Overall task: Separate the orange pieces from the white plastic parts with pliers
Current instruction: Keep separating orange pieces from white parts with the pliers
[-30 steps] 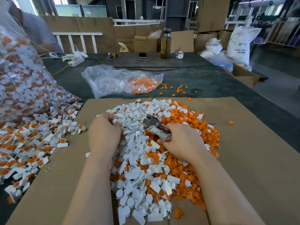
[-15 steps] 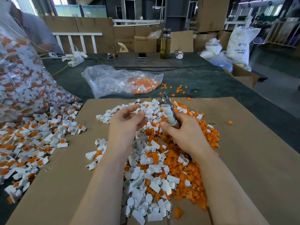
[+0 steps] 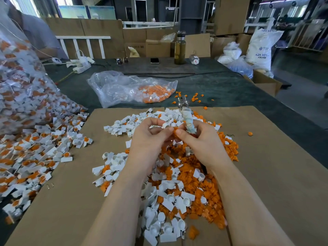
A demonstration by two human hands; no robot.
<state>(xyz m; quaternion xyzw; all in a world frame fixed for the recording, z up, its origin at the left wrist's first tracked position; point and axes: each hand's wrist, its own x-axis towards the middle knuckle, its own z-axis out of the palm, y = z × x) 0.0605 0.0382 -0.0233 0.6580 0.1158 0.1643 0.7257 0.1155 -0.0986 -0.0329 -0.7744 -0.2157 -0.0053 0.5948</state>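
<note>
Pinching a white plastic part point(image 3: 166, 125) with an orange piece point(image 3: 176, 130) at frame centre, the left hand point(image 3: 150, 139) meets the right hand point(image 3: 200, 142), which grips upright pliers point(image 3: 187, 118). Below them lies the mixed pile point(image 3: 177, 183) on cardboard point(image 3: 266, 166). Upper centre, a clear bag point(image 3: 127, 88) on the counter point(image 3: 221, 87) holds orange pieces; a bulging bag point(image 3: 23, 86) at left holds unseparated parts.

A dark green table point(image 3: 221, 89) runs away toward twelve o'clock, its near end overlaid with brown cardboard point(image 3: 266, 174). Along its far edge stand cardboard boxes point(image 3: 158, 47) and flat cardboard panels point(image 3: 99, 29), with a white railing point(image 3: 83, 43) at eleven o'clock. At one o'clock a white sack point(image 3: 262, 47) leans among boxes on the grey floor point(image 3: 305, 93). Daylight comes from windows point(image 3: 60, 0) at eleven o'clock, beyond dark steel columns point(image 3: 190, 13)
</note>
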